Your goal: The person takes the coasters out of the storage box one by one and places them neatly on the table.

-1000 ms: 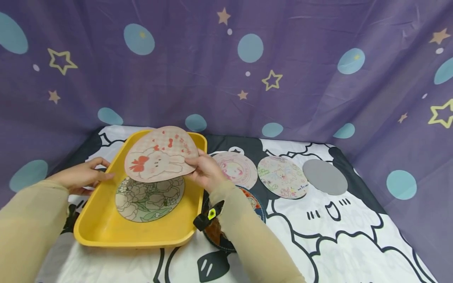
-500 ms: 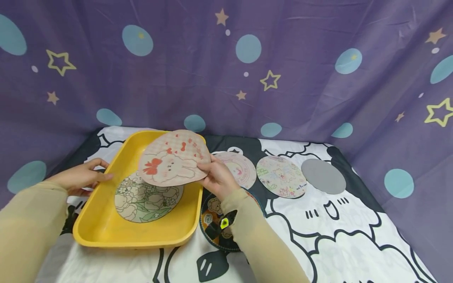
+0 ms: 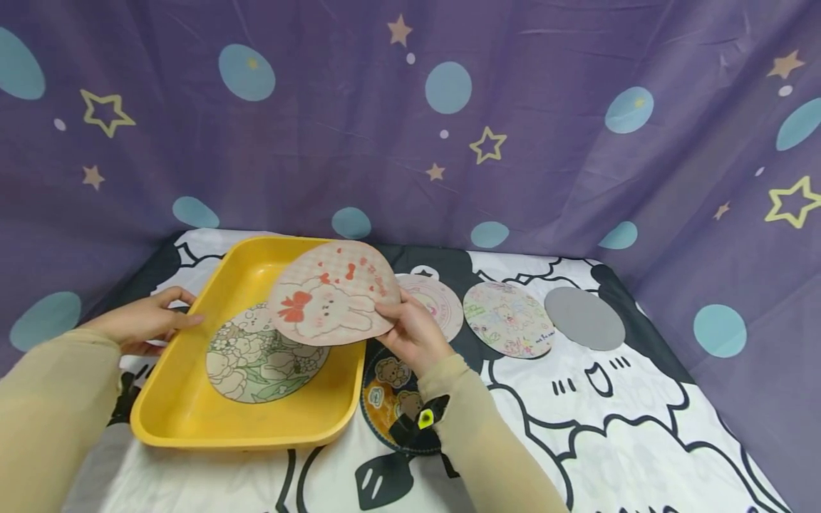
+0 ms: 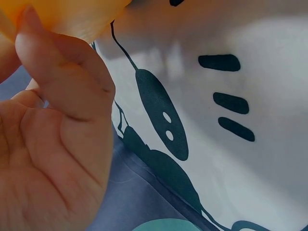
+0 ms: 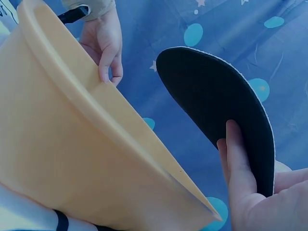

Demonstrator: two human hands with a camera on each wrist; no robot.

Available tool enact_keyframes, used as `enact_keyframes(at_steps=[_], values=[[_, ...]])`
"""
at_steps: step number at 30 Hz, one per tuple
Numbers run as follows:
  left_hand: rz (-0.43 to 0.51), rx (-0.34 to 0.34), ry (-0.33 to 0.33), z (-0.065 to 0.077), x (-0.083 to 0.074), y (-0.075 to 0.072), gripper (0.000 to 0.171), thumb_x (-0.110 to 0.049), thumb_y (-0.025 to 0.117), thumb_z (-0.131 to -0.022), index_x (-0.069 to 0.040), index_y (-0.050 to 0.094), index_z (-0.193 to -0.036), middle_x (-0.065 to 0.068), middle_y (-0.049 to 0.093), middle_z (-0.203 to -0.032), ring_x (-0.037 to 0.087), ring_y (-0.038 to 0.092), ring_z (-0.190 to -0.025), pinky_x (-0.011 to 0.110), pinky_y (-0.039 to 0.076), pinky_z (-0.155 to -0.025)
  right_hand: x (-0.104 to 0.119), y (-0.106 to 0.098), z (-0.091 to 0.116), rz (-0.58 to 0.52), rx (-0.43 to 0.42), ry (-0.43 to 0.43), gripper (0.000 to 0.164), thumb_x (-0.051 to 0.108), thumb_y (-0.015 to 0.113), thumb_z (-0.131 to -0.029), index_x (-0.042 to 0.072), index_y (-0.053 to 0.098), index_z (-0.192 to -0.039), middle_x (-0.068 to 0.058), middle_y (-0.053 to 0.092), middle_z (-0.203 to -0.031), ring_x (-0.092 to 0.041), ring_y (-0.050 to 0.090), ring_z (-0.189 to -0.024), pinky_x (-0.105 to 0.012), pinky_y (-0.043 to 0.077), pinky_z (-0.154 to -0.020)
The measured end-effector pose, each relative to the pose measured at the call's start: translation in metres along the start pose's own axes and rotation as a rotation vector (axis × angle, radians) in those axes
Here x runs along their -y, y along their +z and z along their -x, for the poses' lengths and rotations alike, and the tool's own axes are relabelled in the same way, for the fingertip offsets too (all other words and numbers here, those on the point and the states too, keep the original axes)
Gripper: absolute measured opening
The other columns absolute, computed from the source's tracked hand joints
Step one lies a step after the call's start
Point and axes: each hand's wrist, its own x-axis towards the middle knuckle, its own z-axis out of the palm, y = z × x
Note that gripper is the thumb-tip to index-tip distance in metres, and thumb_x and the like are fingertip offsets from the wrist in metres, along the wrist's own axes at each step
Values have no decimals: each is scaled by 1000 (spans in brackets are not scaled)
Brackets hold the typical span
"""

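My right hand (image 3: 420,331) pinches the right edge of a round mouse pad (image 3: 333,299) printed with a white bunny, red bow and pink checks. It is held tilted above the right side of a yellow plastic tray (image 3: 186,420). In the right wrist view the pad's black underside (image 5: 207,86) shows, with fingers (image 5: 237,159) flat against it. My left hand (image 3: 150,320) grips the tray's left rim, thumb over the inside, as the right wrist view also shows. On the tray floor lies a flower-patterned round mouse pad (image 3: 256,370), partly covered by the bunny one.
Right of the tray, a dark bear-print round pad (image 3: 388,399) lies partly under my right wrist. Behind it are a pink round pad (image 3: 442,303), a doodle-print one (image 3: 509,320) and a plain grey one (image 3: 585,318). A purple curtain (image 3: 545,192) hangs behind the cloth-covered table (image 3: 616,456).
My right hand has carried the bunny pad rightward and slightly down, uncovering more of the flower pad and the bear-print pad. My left hand stays on the rim.
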Motion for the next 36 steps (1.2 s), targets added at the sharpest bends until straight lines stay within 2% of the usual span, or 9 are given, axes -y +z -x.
enact_keyframes(at_steps=[4, 9, 18, 29, 36], values=[[2, 1, -2, -1, 1, 0, 57, -33, 54, -101, 3, 22, -134, 3, 65, -95, 19, 62, -81, 36, 53, -71, 5, -5, 5, 9, -13, -18, 60, -11, 40, -98, 11, 33, -153, -14, 55, -130, -18, 63, -105, -29, 56, -80], [-7, -11, -6, -2, 2, -1, 58, -34, 54, -101, 2, 23, -133, 3, 66, -97, 20, 62, -82, 37, 53, -72, 11, -11, 12, 5, -8, -43, 58, -11, 41, -98, 9, 35, -151, -12, 59, -119, -16, 67, -99, -29, 57, -78], [-17, -17, -5, -2, 2, 0, 57, -35, 53, -102, 3, 23, -133, 4, 67, -96, 20, 64, -82, 37, 54, -72, 24, -26, 27, 45, -20, -85, 56, -10, 41, -98, 7, 32, -151, -8, 59, -114, -13, 67, -92, -27, 55, -76], [-6, -3, -5, -3, 2, -1, 58, -34, 53, -102, 3, 22, -133, 3, 66, -96, 20, 63, -81, 36, 54, -71, 36, -44, 46, 28, -71, -78, 62, -9, 39, -99, 15, 27, -155, -12, 52, -130, -14, 68, -99, -27, 56, -81], [13, 9, -3, -4, 2, -2, 57, -33, 53, -102, 3, 21, -132, 2, 65, -94, 19, 62, -80, 37, 54, -71, 42, -58, 55, 17, -94, -83, 62, -9, 36, -100, 14, 22, -156, -13, 46, -138, -13, 68, -102, -28, 56, -86]])
